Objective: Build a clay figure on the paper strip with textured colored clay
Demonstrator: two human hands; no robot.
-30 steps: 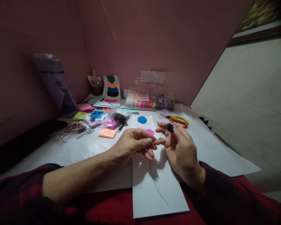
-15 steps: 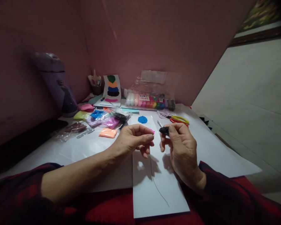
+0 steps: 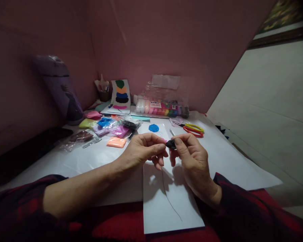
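A small lump of black modelling clay (image 3: 170,144) is between the thumb and forefinger of my right hand (image 3: 193,154). The thumb and forefinger of my left hand (image 3: 145,149) are pinched together at the lump's pointed left tip. Under both hands lies a white sheet of paper (image 3: 174,213) with a thin curved drawn line (image 3: 169,201). Farther up the sheet is a round patch of blue clay (image 3: 154,128). A bit of pink shows behind the fingers, mostly hidden.
Bagged clay, including an orange packet (image 3: 116,142), lies left. Scissors (image 3: 194,130) with yellow and red handles rest right. Behind stand a colourful sample card (image 3: 121,95) and a plastic pack of clay (image 3: 161,108). A purple container (image 3: 59,90) is at far left.
My right hand has moved left with the black clay, bringing its tip to my left fingertips. My left hand has hardly moved.
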